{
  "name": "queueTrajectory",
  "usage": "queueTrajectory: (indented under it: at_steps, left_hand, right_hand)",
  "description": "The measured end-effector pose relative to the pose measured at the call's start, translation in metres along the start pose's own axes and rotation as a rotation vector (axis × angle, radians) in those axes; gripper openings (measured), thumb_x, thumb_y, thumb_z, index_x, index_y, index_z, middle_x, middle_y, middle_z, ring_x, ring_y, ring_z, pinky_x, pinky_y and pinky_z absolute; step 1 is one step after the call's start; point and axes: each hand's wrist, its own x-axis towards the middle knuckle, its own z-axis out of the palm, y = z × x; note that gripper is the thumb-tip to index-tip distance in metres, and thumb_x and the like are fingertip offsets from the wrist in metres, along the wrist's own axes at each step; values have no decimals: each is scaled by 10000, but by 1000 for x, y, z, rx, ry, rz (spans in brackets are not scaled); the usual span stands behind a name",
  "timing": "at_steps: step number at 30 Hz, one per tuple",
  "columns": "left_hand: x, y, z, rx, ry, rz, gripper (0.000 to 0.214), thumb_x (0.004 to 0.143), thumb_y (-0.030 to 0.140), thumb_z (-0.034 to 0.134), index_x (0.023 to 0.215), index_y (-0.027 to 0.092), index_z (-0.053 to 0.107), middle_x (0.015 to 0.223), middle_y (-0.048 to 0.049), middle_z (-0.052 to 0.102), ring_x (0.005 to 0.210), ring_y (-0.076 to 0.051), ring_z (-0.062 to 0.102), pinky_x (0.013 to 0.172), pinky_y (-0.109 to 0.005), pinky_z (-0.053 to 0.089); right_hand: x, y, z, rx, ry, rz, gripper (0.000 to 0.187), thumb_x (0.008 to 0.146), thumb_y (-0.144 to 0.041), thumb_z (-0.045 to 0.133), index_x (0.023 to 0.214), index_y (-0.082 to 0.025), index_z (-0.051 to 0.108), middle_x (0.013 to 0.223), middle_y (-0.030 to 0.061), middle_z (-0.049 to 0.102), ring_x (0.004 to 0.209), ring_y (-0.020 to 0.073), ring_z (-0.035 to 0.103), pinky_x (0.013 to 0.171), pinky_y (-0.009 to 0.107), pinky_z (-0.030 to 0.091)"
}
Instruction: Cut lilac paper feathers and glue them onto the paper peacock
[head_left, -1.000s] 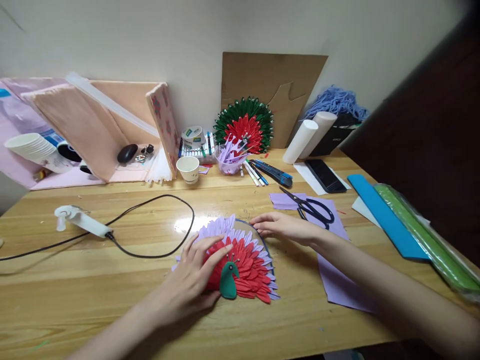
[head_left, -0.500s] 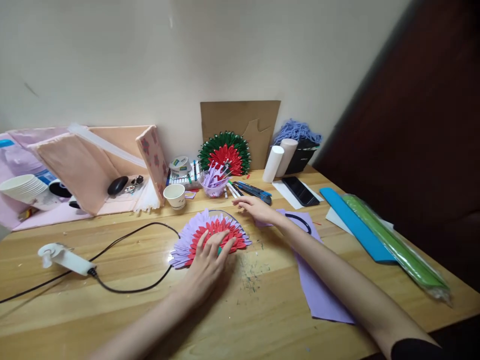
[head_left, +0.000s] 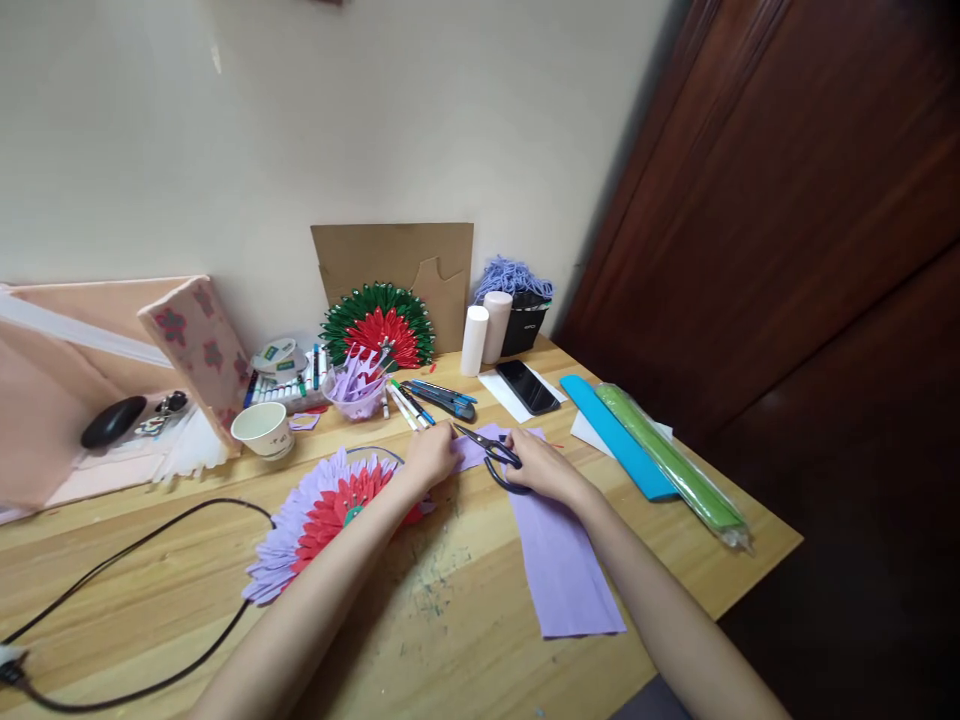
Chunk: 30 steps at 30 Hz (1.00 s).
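My right hand is closed on a pair of black-handled scissors, whose blades point left towards my other hand. Beneath the scissors lies a purple paper piece, and a longer purple paper sheet runs down towards the table's front. My left hand has its fingers curled at the left end of the small piece and seems to pinch it; the fingertips are partly hidden. Under my left forearm rests a fan-shaped flower of lilac and red paper petals with a green centre.
Behind stand a bowl of purple scraps, a paper cup, markers, a box cutter and a green-and-red fan against cardboard. A phone and blue and green rolls lie right. A black cable crosses left.
My left hand has left the lilac-and-red flower and moved right to the purple paper. My right hand has picked up the scissors. The view has turned right.
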Motion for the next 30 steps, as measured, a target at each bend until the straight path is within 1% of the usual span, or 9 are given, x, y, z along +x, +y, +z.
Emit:
queueTrajectory:
  at_steps: [4,8,11,13,16,19,23,27,30]
  left_hand:
    - [-1,-8,-11,-92,-72,-3,155,738,309,518,725,156,544,769,-66,615,728,-207,566,641,-292,408]
    - [-12,-12,-35,-328,-91,-13,250,737,408,515,701,162,497,675,-2,544,657,-161,527,576,-253,386]
    - [-22,-13,-50,-657,-261,-18,282,677,412,605,742,158,499,639,22,529,605,-132,519,556,-234,388]
    - [-28,-15,-57,-719,-325,10,291,647,386,652,763,154,520,678,12,560,629,-131,536,576,-235,405]
    - [-29,-17,-61,-711,-292,32,322,593,334,714,810,149,564,743,-4,605,695,-153,570,615,-249,433]
    - [-25,-15,-58,-828,-168,-39,359,581,274,734,876,140,579,800,-25,640,764,-164,602,692,-268,463]
    - [-22,-1,-43,-1185,53,-239,420,664,276,699,1013,140,509,840,-43,658,804,-136,633,775,-269,483]
    - [-24,13,-25,-1271,67,-275,528,611,247,754,1046,131,478,777,-44,678,742,-153,655,760,-303,504]
    - [-25,14,-21,-1246,85,-252,427,607,199,744,962,112,522,785,-70,688,704,-164,656,736,-318,510]
  right_hand:
    - [1,4,1,255,139,13,177,695,-301,568,802,-187,485,813,38,598,748,187,557,628,263,379]
    - [5,6,-2,793,317,90,235,718,-373,584,764,-216,415,621,-34,532,551,134,515,537,249,392]
    - [6,0,-1,1112,324,105,325,681,-439,644,748,-212,422,558,-47,505,479,110,470,474,235,383]
    - [4,-5,-1,1211,287,100,355,656,-465,672,741,-199,451,578,-37,521,480,101,471,461,226,379]
    - [0,-11,2,1200,128,91,358,646,-453,696,700,-184,466,526,-55,489,425,74,430,416,206,325]
    - [-4,-16,9,1139,45,79,373,601,-404,747,681,-180,459,515,-70,475,400,56,401,398,197,284]
    - [-4,-24,26,1204,143,116,417,557,-416,769,725,-189,463,621,-52,518,470,87,501,463,222,383]
    - [-5,-30,36,1184,219,111,417,564,-436,758,731,-204,455,641,-41,519,522,127,553,527,264,439]
    - [-7,-33,36,1101,275,98,384,587,-425,748,720,-208,460,666,-33,518,576,125,536,559,256,430]
